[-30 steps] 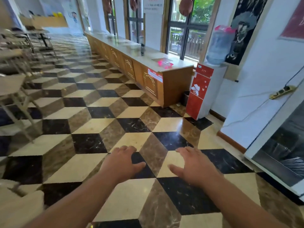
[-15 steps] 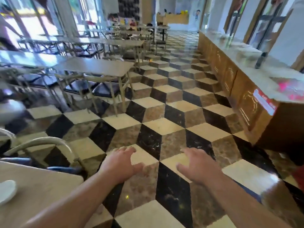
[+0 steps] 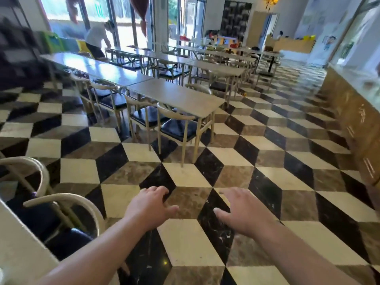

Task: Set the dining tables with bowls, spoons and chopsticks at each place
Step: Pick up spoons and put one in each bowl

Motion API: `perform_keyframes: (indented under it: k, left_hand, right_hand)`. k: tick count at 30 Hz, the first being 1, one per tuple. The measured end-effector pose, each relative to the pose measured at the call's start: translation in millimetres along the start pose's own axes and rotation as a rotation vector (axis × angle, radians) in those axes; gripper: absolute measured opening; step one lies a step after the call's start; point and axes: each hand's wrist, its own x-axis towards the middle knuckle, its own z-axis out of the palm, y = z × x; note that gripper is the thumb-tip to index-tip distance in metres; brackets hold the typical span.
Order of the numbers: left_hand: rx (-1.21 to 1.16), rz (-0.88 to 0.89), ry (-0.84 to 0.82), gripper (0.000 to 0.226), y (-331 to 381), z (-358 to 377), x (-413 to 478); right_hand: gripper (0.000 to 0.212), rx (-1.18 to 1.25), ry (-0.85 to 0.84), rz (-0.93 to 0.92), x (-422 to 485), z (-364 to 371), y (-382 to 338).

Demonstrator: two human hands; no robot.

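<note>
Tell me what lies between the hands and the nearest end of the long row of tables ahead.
In the head view, only bare patterned floor separates the left hand and right hand from the nearest table; its chairs stand on the near side. Both hands are empty.

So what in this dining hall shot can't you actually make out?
All from the head view:
- Near table: cut off by the left and bottom edges, so its place settings can't be judged.
- Far tables: too small and blurred to tell what lies on them.
- Counter top: blurred and cut by the right edge.
- Left hand and right hand: only the backs show; both look empty.
- Person by the windows: washed out by glare.
</note>
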Motion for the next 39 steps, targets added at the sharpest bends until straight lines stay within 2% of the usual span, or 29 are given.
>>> perform_keyframes:
  k: [5,10,15,19,23,30,35,39]
  left_hand:
    - [0.014,-0.055,0.123,0.084,-0.8,-69.7,101.9]
    - [0.029,-0.195,0.205,0.089,-27.0,-87.3,195.7]
    - [0.0,-0.427,0.236,0.085,-73.6,-93.4,269.9]
    - [-0.076,-0.657,0.215,0.083,-105.3,-112.9,295.3]
    - [-0.133,-0.862,0.244,0.082,-145.7,-132.9,310.1]
    - [-0.185,-1.066,0.274,0.081,-251.4,-144.3,348.4]
    - [-0.256,-1.123,0.326,0.081,-358.8,-169.4,398.6]
    - [-0.285,-1.138,0.364,0.082,-440.2,-217.1,429.7]
  right_hand:
    - [0.075,0.018,0.074,-0.159,138.4,-47.0,-21.3]
    - [0.078,-0.006,0.073,-0.347,286.3,-42.4,-45.8]
    - [0.084,-0.024,-0.044,-0.529,437.6,-15.8,-82.0]
    - [0.088,-0.048,-0.155,-0.664,536.4,-10.6,-124.2]
    - [0.094,-0.075,-0.18,-0.821,608.9,-4.8,-196.6]
    - [0.085,-0.107,-0.237,-1.096,693.2,35.2,-330.8]
    - [0.083,-0.188,-0.273,-1.148,768.5,66.4,-434.5]
    - [0.092,-0.197,-0.25,-1.155,829.3,59.3,-522.0]
